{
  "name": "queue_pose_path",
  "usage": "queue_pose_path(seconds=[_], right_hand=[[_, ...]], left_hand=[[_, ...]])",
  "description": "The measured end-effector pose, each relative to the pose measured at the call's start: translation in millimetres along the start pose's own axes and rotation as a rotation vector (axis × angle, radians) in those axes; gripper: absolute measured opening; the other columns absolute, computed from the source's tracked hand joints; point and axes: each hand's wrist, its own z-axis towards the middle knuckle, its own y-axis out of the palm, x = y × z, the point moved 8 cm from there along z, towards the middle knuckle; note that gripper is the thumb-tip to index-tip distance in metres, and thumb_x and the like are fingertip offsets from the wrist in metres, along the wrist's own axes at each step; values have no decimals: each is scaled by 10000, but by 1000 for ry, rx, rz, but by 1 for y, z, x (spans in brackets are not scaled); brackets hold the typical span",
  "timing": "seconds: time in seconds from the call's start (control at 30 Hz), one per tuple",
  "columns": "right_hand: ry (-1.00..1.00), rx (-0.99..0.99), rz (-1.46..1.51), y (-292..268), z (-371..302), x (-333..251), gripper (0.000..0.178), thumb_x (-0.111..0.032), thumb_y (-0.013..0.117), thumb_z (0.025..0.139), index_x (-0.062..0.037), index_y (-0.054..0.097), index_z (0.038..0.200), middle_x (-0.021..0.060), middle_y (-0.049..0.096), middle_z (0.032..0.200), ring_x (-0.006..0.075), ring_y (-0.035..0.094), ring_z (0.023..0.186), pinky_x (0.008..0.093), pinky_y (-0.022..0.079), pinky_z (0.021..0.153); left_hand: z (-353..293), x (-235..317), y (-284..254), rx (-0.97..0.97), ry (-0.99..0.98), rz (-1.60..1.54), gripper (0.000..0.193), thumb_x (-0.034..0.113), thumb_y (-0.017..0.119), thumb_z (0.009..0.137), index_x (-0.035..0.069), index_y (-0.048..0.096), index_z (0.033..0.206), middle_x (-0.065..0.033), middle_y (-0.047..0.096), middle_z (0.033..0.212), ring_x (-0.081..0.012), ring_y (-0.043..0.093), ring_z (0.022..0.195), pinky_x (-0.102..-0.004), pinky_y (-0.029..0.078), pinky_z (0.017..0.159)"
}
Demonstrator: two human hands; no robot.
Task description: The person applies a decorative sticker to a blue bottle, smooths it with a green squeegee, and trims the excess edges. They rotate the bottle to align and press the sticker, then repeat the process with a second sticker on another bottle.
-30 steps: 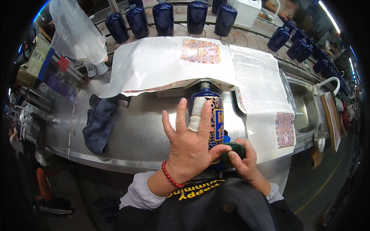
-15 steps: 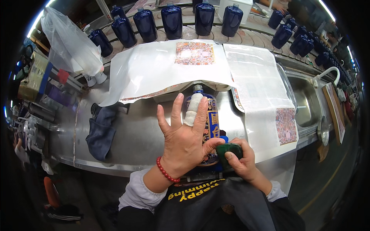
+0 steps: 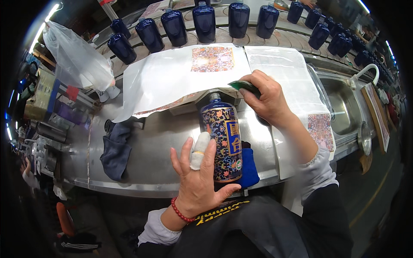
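A dark blue glass bottle lies before me with its neck pointing away, wrapped in a colourful floral pattern with a blue panel. My left hand rests at its lower left side, fingers spread and thumb out near the base; whether it presses on the glass I cannot tell. A white covering wraps one of its fingers. Raised to the right of the bottle's neck, my right hand grips a flat green scraper, which is clear of the bottle. Under the bottle's right side shows a blue cloth-like pad.
White sheets with printed patterned pieces cover the far bench. A grey-blue cloth lies at left. Several plain blue bottles stand on a curved conveyor behind. On the right is a sink with a white tap.
My right hand has lifted the green scraper from the bottle's base up and away past its neck. The left hand has moved down and left, uncovering the bottle's patterned face.
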Motion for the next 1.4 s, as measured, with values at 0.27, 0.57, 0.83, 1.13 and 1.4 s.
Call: queue_pose_path(seconds=[0.27,0.57,0.83,1.13,1.4], right_hand=[[-129,-50,-75,10,3,-26,212,-70,728,857,-32,686,1062,98,674,872,267,671,802,366,542,740],[-342,-106,-167,18,9,-80,95,-123,701,801,-116,638,871,40,550,770,226,598,716,401,443,679],[-262,-215,189,14,-33,-70,242,-97,788,751,-80,713,981,74,615,825,257,624,791,391,487,741],[61,-148,228,7,-48,-44,316,-22,772,732,-69,744,1042,70,654,918,246,625,814,358,502,727],[25,-208,340,6,-81,-43,277,-38,792,760,-61,737,1031,77,685,943,263,656,867,397,528,781]], left_hand=[[-19,-3,13,205,69,104,924,460,863,704,56,429,1413,-183,442,1417,-389,290,1414,-662,85,1170],[-25,-24,23,225,-106,-26,1044,573,850,699,-6,387,1435,-106,501,1399,-377,342,1363,-678,56,1138],[-28,-33,30,170,-151,-33,1122,634,834,687,-45,410,1473,-177,486,1441,-379,396,1351,-661,85,1160],[-29,-36,36,124,-138,-52,1093,685,775,725,-57,435,1452,-182,538,1386,-383,347,1372,-673,69,1139],[-29,-41,42,64,-127,-95,1102,671,768,739,-44,381,1483,-183,532,1404,-427,307,1392,-652,55,1150]])
